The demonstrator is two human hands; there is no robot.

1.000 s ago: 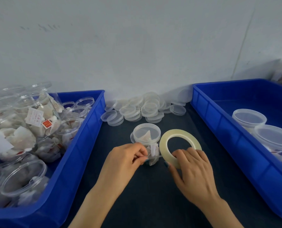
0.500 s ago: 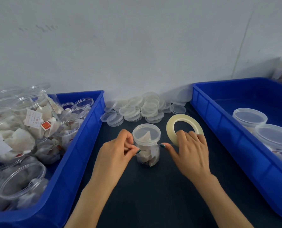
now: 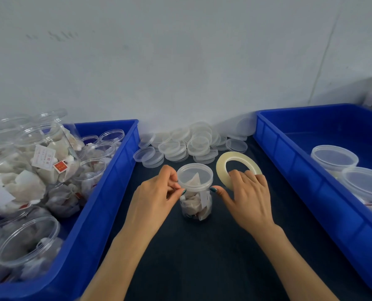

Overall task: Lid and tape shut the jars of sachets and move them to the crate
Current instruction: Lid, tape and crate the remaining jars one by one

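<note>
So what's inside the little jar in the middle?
White sachets and a paper tag show through the clear jar and its lid. How many cannot be told: the front ones cover the rest.

Work surface: a table (image 3: 202,257) under dark, finely textured cloth, running from the bottom of the frame up to the pale wall. We note a blue crate (image 3: 107,192) at lower left and a second blue crate (image 3: 293,170) at right, both standing on the cloth, well apart. Between them, against the wall at centre, lies a loose heap of clear lids (image 3: 191,144), some stacked. A lidded jar (image 3: 195,198) stands upright at centre. Just right of it a tape roll (image 3: 224,161) is tilted; the right hand (image 3: 249,198) hides its lower edge, so we cannot tell whether it touches the cloth.
</note>
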